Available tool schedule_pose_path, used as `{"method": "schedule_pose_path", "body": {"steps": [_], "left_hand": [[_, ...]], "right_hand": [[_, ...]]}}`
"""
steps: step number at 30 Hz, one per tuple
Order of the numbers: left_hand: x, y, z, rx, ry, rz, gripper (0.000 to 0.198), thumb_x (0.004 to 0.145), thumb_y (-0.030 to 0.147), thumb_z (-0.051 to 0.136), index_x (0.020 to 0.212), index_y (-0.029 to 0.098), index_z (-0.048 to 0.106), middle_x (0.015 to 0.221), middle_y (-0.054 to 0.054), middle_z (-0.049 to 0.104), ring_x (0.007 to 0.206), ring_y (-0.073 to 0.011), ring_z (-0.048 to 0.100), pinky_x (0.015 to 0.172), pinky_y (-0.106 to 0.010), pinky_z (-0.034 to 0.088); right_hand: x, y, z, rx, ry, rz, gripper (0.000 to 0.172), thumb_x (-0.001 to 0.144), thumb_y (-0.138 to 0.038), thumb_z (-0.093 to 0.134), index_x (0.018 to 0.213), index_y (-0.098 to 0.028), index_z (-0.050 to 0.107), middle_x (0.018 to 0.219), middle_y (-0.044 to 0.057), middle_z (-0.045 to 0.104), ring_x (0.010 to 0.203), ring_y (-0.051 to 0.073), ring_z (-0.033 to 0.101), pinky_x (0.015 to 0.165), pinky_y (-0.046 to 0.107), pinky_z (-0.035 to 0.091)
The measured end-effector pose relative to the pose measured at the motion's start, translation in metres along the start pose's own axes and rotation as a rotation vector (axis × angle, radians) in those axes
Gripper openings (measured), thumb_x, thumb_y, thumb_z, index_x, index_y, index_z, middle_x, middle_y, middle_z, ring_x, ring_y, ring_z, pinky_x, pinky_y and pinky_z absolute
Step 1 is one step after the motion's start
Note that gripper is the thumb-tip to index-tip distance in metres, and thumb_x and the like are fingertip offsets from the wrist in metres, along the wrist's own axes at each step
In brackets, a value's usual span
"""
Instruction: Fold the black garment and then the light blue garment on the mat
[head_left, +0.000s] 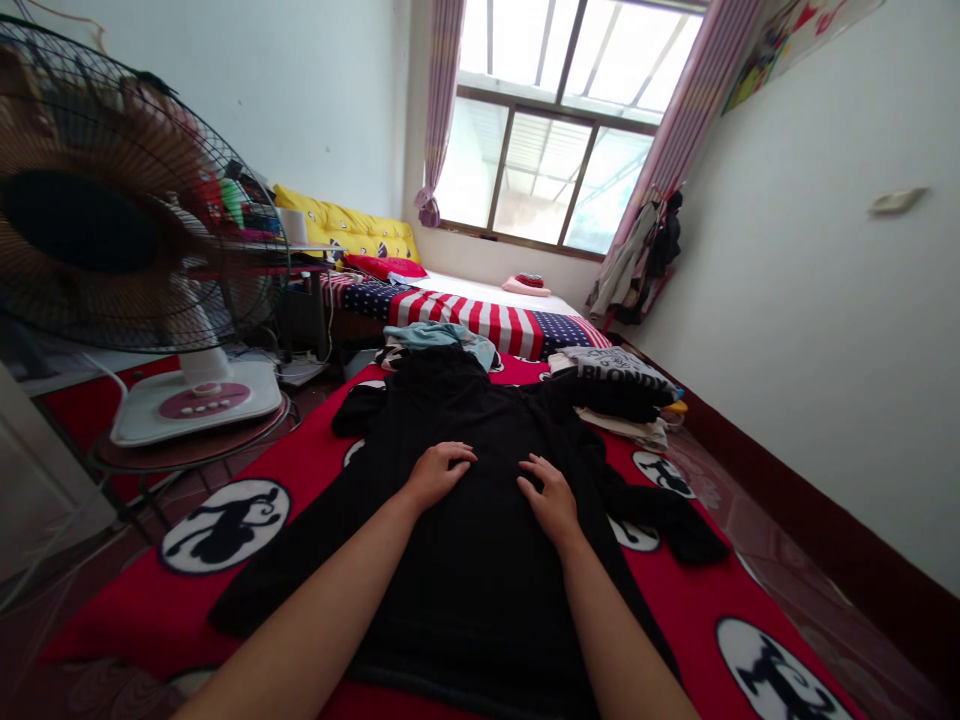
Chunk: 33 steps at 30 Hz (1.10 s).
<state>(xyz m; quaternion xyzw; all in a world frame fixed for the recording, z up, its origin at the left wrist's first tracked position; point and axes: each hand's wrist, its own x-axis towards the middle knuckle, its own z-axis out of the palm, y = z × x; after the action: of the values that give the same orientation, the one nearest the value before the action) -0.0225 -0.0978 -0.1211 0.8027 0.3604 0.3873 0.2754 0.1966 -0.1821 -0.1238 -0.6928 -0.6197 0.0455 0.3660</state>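
Note:
A black long-sleeved top lies spread out over a red blanket with white round patches. Its collar end points away from me, and one sleeve stretches out to the right. My left hand rests on the upper middle of the top, fingers stretched out and slightly bent. Across from it, my right hand is on or just over the same cloth with its fingers apart. A strip of black fabric separates the two hands, and neither grips anything.
A folded clothes stack sits at the blanket's far right, and a light blue garment lies beyond the collar. On the left a large fan stands on a round stool. Behind is a second bed below the window.

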Motion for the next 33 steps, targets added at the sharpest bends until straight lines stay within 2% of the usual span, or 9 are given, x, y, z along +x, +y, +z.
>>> {"method": "schedule_pose_path", "body": {"steps": [33], "left_hand": [[0.0004,-0.0019,0.0003,0.011,-0.016,0.002,0.02,0.079,0.02,0.059,0.093,0.025,0.074,0.111,-0.002,0.069,0.112,-0.0209,0.058,0.103,-0.035,0.041]], "right_hand": [[0.0001,-0.001,-0.0009,-0.01,-0.015,0.007,0.03,0.081,-0.03,0.056,0.108,-0.023,0.067,0.131,0.006,0.056,0.129,0.024,0.044,0.109,0.045,0.031]]}}
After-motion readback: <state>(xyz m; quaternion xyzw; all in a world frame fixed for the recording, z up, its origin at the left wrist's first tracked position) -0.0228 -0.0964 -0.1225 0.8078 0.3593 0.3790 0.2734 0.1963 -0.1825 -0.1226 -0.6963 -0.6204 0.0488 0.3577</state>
